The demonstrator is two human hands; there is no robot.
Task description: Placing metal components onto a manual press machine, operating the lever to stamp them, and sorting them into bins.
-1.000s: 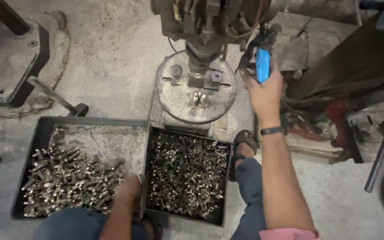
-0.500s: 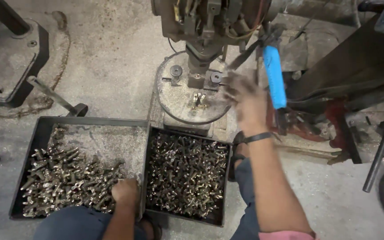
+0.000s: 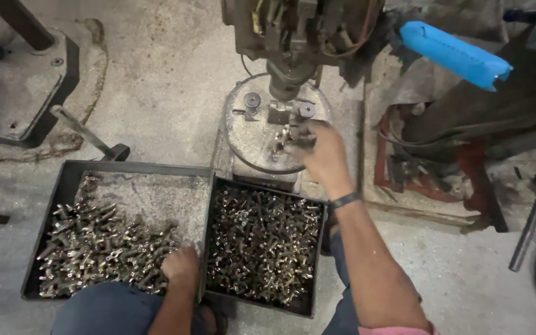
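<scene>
The right hand [image 3: 321, 152] pinches a small metal part [image 3: 293, 138] on the press's round plate [image 3: 249, 139]; its axis is unclear. The left hand [image 3: 181, 265], fingers hidden, rests among parts in the left tray [image 3: 63, 186].

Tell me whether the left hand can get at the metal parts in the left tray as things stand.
Probably yes. The left hand already rests on the pile of metal parts at the near right corner of the open left tray, with nothing covering them. Whether it already holds one cannot be told.
</scene>
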